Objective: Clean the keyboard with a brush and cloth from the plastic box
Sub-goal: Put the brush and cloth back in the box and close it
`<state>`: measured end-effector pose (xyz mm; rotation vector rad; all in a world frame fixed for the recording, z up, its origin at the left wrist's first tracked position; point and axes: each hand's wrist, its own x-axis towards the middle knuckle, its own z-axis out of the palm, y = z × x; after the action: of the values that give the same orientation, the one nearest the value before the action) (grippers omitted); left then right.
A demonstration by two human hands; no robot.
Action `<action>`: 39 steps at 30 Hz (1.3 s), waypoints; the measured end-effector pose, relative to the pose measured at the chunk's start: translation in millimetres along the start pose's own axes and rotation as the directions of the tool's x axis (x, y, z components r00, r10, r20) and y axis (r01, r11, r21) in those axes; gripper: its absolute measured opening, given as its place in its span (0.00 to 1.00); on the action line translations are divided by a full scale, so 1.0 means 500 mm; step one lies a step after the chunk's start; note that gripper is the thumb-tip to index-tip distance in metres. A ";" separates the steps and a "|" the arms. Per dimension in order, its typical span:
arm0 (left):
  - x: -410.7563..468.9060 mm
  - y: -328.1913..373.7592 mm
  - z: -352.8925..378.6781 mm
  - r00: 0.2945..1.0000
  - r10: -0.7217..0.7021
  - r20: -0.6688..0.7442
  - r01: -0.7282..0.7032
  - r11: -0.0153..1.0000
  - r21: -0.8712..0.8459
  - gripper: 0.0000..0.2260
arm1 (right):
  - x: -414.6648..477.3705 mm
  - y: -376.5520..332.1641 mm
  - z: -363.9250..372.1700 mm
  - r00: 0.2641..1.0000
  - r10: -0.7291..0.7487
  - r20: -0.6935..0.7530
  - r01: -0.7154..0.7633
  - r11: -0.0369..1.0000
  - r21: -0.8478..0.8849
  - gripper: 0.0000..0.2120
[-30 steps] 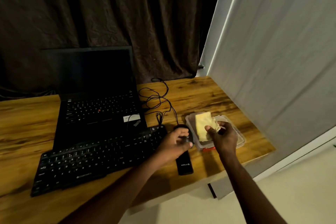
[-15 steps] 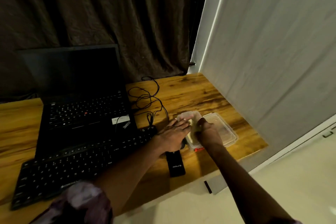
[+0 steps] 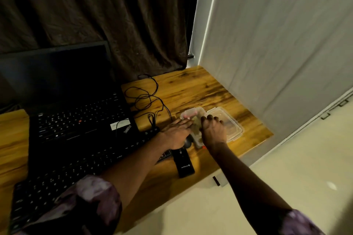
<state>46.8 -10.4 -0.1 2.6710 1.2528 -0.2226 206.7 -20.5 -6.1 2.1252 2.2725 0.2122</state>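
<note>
nearest lay the keyboard (image 3: 80, 170) on the desk (image 3: 191, 86), its long axis slanting from near left to far right, the left forearm crossing its right end. a black slab of a gadget (image 3: 184, 164) sat just past that end, with a mouse (image 3: 188, 142) tucked under the left wrist. a little farther on, both hands were at the plastic box (image 3: 236, 129). the left hand (image 3: 177, 130) lay flat, fingers straight, tips touching the box's left edge. the right hand (image 3: 214, 131) hung knuckles up over the box, fingers curled down on the dull yellow cloth (image 3: 196, 123) (as best i could judge in that light). i could not pick out a brush. so the keyboard lay left of and nearer than both hands, the left one closer to it. beyond stood the open laptop (image 3: 76, 118), a tangle of cable (image 3: 145, 97) and the dark curtain (image 3: 95, 15).
</note>
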 end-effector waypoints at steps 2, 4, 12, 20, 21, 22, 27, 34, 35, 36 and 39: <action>-0.007 -0.019 0.015 0.996 0.002 -0.086 -0.001 1.000 0.007 0.32 | -0.023 -0.008 -0.011 0.988 0.062 -0.142 -0.034 0.982 0.187 0.09; -0.018 -0.040 0.026 0.990 0.007 -0.138 -0.005 1.000 0.014 0.35 | -0.067 -0.030 -0.025 0.969 0.089 -0.230 -0.009 0.944 0.330 0.05; -0.071 -0.059 0.039 0.970 0.001 -0.243 -0.024 0.996 -0.089 0.34 | -0.215 -0.143 0.015 0.982 0.107 0.156 -0.148 0.947 0.285 0.34; -0.096 -0.056 0.057 0.955 -0.031 -0.294 -0.053 0.960 -0.273 0.31 | -0.227 -0.171 0.048 0.994 0.105 0.004 -0.096 0.895 0.436 0.25; -0.100 -0.056 0.057 0.952 -0.031 -0.305 -0.062 0.954 -0.292 0.31 | -0.228 -0.165 0.048 0.993 0.119 0.007 -0.108 0.881 0.461 0.25; -0.107 -0.057 0.057 0.948 -0.034 -0.318 -0.071 0.947 -0.314 0.31 | -0.231 -0.159 0.046 0.990 0.141 0.033 -0.138 0.857 0.497 0.26; -0.118 -0.066 0.054 0.875 -0.162 -0.455 -0.060 0.899 -0.434 0.28 | -0.219 -0.122 0.016 0.969 0.247 0.030 -0.154 0.502 0.851 0.19; -0.095 -0.042 0.045 0.905 -0.155 -0.397 -0.034 0.903 -0.429 0.30 | -0.127 -0.039 -0.025 0.940 0.313 -0.139 -0.099 0.638 0.764 0.20; -0.088 -0.037 0.047 0.913 -0.165 -0.373 -0.010 0.906 -0.424 0.30 | -0.110 -0.029 -0.022 0.944 0.296 -0.142 -0.097 0.664 0.741 0.21; -0.082 -0.032 0.048 0.923 -0.169 -0.346 0.012 0.911 -0.413 0.31 | -0.095 -0.023 -0.020 0.950 0.278 -0.144 -0.097 0.699 0.708 0.21; -0.060 -0.014 0.054 0.940 -0.163 -0.301 0.052 0.938 -0.343 0.34 | -0.054 -0.008 -0.007 0.966 0.220 -0.133 -0.095 0.786 0.611 0.22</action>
<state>20.9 -34.3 -20.5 2.4100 1.3858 0.4007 204.1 -47.9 -5.4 2.7037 2.5183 -0.3796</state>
